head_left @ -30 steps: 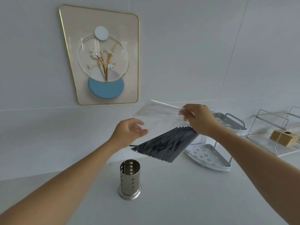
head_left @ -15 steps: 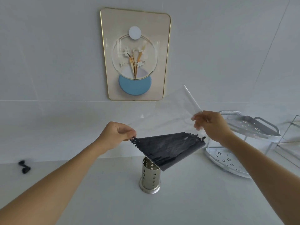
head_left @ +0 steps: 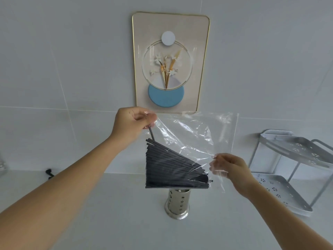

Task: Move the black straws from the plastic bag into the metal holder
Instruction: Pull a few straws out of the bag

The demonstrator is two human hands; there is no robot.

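Observation:
A clear plastic bag (head_left: 194, 134) hangs in the air between my two hands. Inside it lie several black straws (head_left: 171, 170), fanned out in the bag's lower part. My left hand (head_left: 133, 123) pinches the bag's upper left corner together with one black straw (head_left: 151, 135) that points up out of the fan. My right hand (head_left: 230, 166) grips the bag's lower right part, partly seen through the plastic. The perforated metal holder (head_left: 177, 202) stands upright on the counter directly below the straws; its rim is hidden by them.
A framed flower picture (head_left: 170, 62) hangs on the tiled wall behind. A two-tier grey corner rack (head_left: 292, 170) stands at the right on the white counter (head_left: 108, 213). A small black object (head_left: 49, 173) lies at the back left.
My left hand has risen with the bag's corner and one straw. My right hand has dropped lower. The bag now spreads out upright, and the straws hang over the holder.

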